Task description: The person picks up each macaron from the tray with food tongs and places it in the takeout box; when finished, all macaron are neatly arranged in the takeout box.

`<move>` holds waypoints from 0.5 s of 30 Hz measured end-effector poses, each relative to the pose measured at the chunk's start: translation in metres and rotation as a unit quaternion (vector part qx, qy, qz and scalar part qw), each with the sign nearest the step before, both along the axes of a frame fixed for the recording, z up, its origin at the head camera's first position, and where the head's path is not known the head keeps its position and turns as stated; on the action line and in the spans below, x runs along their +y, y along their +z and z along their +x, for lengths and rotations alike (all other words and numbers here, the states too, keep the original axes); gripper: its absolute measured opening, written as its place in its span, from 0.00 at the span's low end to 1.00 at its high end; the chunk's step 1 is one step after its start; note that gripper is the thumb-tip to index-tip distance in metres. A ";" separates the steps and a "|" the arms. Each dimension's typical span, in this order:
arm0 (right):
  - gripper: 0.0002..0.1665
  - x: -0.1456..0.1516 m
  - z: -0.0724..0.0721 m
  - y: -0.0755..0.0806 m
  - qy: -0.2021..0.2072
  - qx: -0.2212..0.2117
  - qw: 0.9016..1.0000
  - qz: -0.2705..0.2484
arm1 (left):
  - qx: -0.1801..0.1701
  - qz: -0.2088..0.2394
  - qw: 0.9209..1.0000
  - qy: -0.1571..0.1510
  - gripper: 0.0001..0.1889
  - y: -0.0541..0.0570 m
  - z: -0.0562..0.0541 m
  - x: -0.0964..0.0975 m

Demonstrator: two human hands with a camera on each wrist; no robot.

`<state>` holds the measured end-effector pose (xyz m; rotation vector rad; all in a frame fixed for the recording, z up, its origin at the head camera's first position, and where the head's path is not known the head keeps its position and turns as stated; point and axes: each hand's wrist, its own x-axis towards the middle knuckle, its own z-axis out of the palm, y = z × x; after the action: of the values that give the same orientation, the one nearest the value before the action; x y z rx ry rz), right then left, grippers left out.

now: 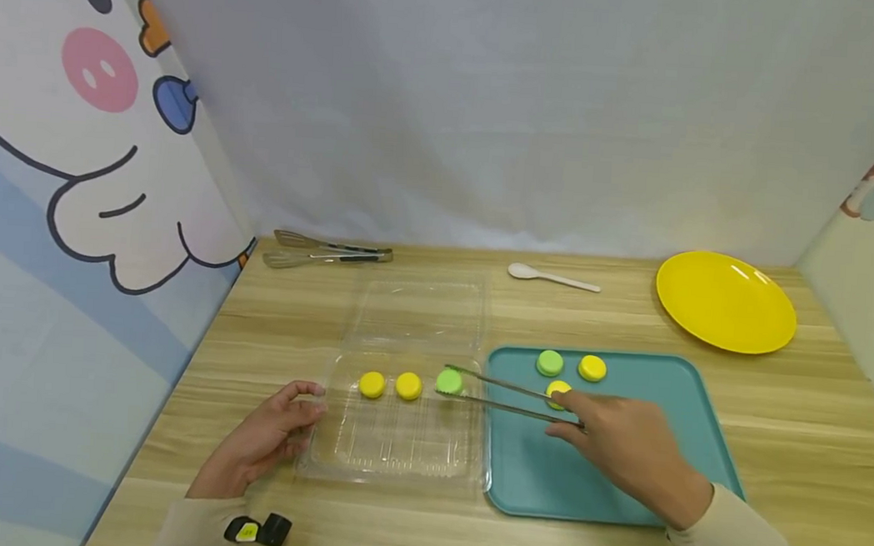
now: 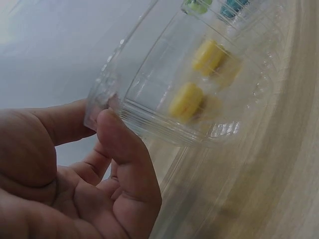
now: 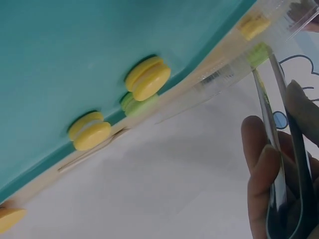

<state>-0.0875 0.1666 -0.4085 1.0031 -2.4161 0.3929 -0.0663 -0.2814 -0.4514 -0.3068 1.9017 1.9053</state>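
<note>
With thumb and finger, my left hand [image 1: 257, 437] pinches the left rim of a clear plastic box [image 2: 102, 107], whose lid lies folded back. Two yellow macarons [image 1: 390, 385] sit in a row inside it. My right hand [image 1: 632, 448] holds long metal tweezers [image 1: 511, 409], reaching left over the box. Their tips stand on either side of a green macaron [image 1: 449, 381] at the row's right end; whether it touches the box floor I cannot tell. Under the tweezers, on a teal tray [image 1: 544, 480], lies a yellow macaron [image 3: 148, 79], partly hidden by my right hand in the head view.
A green macaron [image 1: 549, 362] and a yellow macaron [image 1: 592, 368] lie near the tray's back edge. Behind are metal tongs [image 1: 355, 257], a white spoon [image 1: 557, 279] and a yellow plate [image 1: 728, 307]. A printed curtain [image 1: 34, 223] hangs along the left side.
</note>
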 end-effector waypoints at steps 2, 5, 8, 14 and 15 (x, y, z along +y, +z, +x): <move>0.27 -0.003 -0.001 0.001 0.003 0.004 1.000 0.007 | -0.001 -0.001 1.000 0.000 0.13 0.000 0.000 0.000; 0.24 -0.007 -0.002 0.003 0.002 0.008 1.000 0.017 | -0.001 -0.002 1.000 0.000 0.14 0.000 0.000 0.001; 0.24 -0.012 -0.002 0.008 -0.001 0.003 0.999 0.036 | 0.000 -0.002 1.000 0.000 0.14 0.000 -0.001 0.002; 0.22 -0.027 -0.002 0.022 -0.005 -0.015 0.996 0.093 | 0.001 0.002 1.000 0.000 0.13 -0.001 -0.001 0.001; 0.23 -0.030 -0.003 0.025 -0.005 -0.015 0.994 0.104 | 0.000 0.003 1.000 0.001 0.12 -0.001 -0.001 0.000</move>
<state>-0.0903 0.1363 -0.3836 1.0774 -2.5270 0.1550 -0.0673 -0.2810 -0.4520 -0.3064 1.8965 1.9110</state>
